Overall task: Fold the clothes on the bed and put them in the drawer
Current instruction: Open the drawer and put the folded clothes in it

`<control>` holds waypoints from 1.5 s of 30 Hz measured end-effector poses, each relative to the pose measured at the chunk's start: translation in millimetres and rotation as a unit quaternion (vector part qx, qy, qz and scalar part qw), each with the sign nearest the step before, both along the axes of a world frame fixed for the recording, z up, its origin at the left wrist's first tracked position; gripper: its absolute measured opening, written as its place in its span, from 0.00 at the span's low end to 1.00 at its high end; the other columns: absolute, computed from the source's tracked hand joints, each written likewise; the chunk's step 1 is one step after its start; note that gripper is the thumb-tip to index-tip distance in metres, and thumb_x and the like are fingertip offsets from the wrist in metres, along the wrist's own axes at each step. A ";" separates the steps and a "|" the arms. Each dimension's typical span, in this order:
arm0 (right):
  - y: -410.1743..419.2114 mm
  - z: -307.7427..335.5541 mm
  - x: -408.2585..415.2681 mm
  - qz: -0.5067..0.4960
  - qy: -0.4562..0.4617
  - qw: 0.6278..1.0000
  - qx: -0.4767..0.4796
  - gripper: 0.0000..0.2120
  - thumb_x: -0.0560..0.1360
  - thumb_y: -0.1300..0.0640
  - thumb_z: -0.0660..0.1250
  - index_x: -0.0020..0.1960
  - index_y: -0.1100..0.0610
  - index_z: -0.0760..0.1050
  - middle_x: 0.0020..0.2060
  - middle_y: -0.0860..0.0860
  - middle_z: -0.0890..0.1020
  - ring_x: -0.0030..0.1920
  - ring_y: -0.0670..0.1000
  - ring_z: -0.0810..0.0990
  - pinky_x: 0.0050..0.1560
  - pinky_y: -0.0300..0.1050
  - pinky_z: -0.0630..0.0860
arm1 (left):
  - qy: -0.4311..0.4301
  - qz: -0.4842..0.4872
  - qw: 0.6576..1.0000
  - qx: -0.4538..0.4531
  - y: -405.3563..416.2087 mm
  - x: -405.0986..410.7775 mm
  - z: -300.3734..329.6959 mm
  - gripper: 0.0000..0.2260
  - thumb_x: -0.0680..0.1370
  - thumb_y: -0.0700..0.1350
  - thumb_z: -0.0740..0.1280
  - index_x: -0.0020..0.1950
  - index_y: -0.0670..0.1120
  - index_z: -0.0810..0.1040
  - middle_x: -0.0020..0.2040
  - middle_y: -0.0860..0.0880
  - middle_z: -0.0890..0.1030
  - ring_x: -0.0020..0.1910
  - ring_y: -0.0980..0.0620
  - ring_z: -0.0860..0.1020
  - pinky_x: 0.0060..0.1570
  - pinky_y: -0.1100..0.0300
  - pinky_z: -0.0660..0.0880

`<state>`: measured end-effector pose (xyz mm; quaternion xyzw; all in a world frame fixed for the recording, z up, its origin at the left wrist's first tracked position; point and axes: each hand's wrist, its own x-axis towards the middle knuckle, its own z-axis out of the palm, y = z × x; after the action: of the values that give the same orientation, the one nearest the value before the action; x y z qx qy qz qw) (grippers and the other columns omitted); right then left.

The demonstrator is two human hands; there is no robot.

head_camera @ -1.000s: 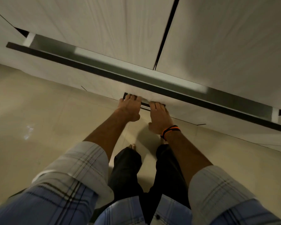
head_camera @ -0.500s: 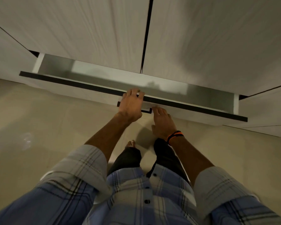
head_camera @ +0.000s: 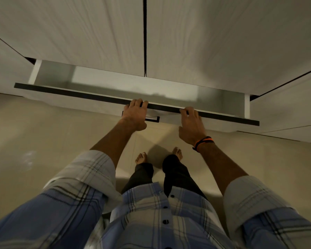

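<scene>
Both sets of fingers curl over the dark top edge of the pale wooden drawer (head_camera: 97,106): left hand (head_camera: 135,115) at mid-frame above the black bar handle (head_camera: 151,119), right hand (head_camera: 191,124) just to its right. The drawer's long axis runs left to right across the frame, part-way open. No clothes show.
</scene>
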<state>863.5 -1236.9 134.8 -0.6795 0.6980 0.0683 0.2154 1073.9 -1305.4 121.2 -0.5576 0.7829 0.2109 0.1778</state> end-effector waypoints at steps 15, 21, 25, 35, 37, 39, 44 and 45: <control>49.0 1.7 -72.2 0.208 0.027 0.976 0.059 0.44 0.70 0.54 0.71 0.78 0.62 0.52 0.71 0.58 0.63 0.70 0.61 0.64 0.70 0.55 0.64 | -0.070 0.161 0.984 0.027 83.0 -71.6 22.9 0.36 0.76 0.49 0.70 0.78 0.43 0.54 0.77 0.36 0.53 0.76 0.35 0.56 0.70 0.38 0.61; 67.3 10.9 -98.4 0.294 -0.013 0.951 0.089 0.43 0.70 0.56 0.72 0.78 0.61 0.53 0.74 0.57 0.61 0.71 0.60 0.63 0.67 0.53 0.67 | -0.041 0.142 0.987 0.058 135.2 -145.0 18.2 0.41 0.74 0.49 0.72 0.80 0.51 0.51 0.80 0.41 0.48 0.78 0.37 0.48 0.73 0.38 0.55; 83.6 9.8 -116.2 0.299 -0.040 0.949 0.091 0.43 0.69 0.55 0.72 0.78 0.61 0.54 0.72 0.57 0.63 0.69 0.60 0.66 0.65 0.53 0.71 | -0.060 0.161 0.984 0.049 154.6 -165.8 17.1 0.40 0.74 0.48 0.73 0.79 0.51 0.53 0.79 0.41 0.50 0.78 0.37 0.48 0.73 0.36 0.57; 138.4 7.1 -167.9 0.324 -0.045 0.939 0.105 0.45 0.71 0.56 0.73 0.79 0.61 0.51 0.73 0.59 0.62 0.70 0.60 0.64 0.68 0.53 0.69 | -0.065 0.267 0.961 0.025 225.3 -181.0 17.9 0.44 0.74 0.47 0.73 0.80 0.50 0.47 0.80 0.44 0.43 0.78 0.37 0.50 0.73 0.39 0.56; 157.5 6.0 -181.9 0.321 -0.050 0.940 0.107 0.45 0.70 0.56 0.73 0.78 0.61 0.52 0.72 0.59 0.63 0.69 0.60 0.65 0.68 0.53 0.69 | -0.068 0.279 0.957 0.035 248.8 -193.0 16.0 0.44 0.75 0.48 0.72 0.80 0.50 0.44 0.80 0.43 0.40 0.78 0.36 0.50 0.72 0.38 0.57; 174.6 5.7 -192.3 0.330 -0.046 0.937 0.109 0.45 0.70 0.57 0.73 0.78 0.61 0.52 0.72 0.59 0.63 0.69 0.60 0.65 0.68 0.53 0.69 | -0.053 0.303 0.950 0.044 268.3 -207.0 13.7 0.44 0.76 0.47 0.71 0.80 0.51 0.42 0.79 0.42 0.37 0.78 0.36 0.49 0.72 0.39 0.57; 198.5 14.9 -193.0 0.340 -0.049 0.928 0.141 0.46 0.69 0.60 0.72 0.79 0.62 0.50 0.75 0.58 0.59 0.74 0.59 0.61 0.72 0.49 0.65 | 0.011 0.368 0.928 0.049 308.2 -246.9 13.3 0.41 0.77 0.43 0.68 0.80 0.54 0.43 0.78 0.40 0.34 0.77 0.35 0.54 0.71 0.42 0.63; 202.5 16.1 -192.0 0.343 -0.054 0.926 0.150 0.46 0.69 0.61 0.72 0.79 0.62 0.49 0.76 0.58 0.58 0.74 0.59 0.60 0.72 0.48 0.64 | 0.023 0.379 0.924 0.048 315.9 -253.8 11.4 0.41 0.77 0.43 0.68 0.80 0.53 0.43 0.78 0.40 0.35 0.76 0.35 0.55 0.71 0.42 0.63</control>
<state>671.5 -1034.3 150.9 -0.8397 0.3915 0.2045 0.3158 820.1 -989.5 132.6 -0.7985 0.5060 0.3127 0.0930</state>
